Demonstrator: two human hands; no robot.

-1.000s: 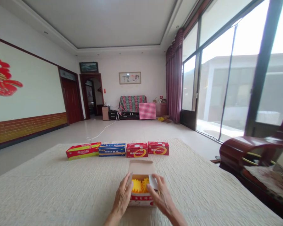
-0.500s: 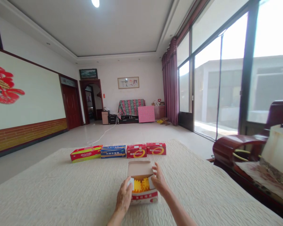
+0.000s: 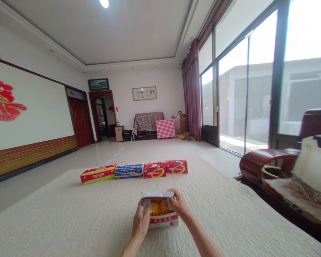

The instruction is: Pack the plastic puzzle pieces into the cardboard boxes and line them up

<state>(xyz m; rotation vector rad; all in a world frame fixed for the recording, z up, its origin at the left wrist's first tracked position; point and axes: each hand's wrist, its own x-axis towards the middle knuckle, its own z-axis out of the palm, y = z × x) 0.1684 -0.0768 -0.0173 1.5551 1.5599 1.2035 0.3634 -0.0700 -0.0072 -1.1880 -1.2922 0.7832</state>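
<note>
A small red-and-white cardboard box (image 3: 164, 222) stands in front of me, its top partly open. Yellow toothed plastic pieces (image 3: 159, 207) show inside. My left hand (image 3: 140, 222) grips the box's left side, its thumb over the left white flap. At the right rear corner, my right hand (image 3: 179, 206) has its fingers on the lid (image 3: 157, 194) and its thumb by the right flap. The lid tilts forward over the back part of the opening.
A red-and-yellow box (image 3: 98, 174), a blue box (image 3: 128, 171) and two red boxes (image 3: 154, 170) stand in a row farther back on the cream textured cover (image 3: 69, 210). To the right are a dark wooden armrest (image 3: 264, 160) and a lampshade (image 3: 314, 167).
The box lid has swung from upright toward me, now partly over the opening. My right hand has closed in on the lid's corner. My left hand stays at the box's left side.
</note>
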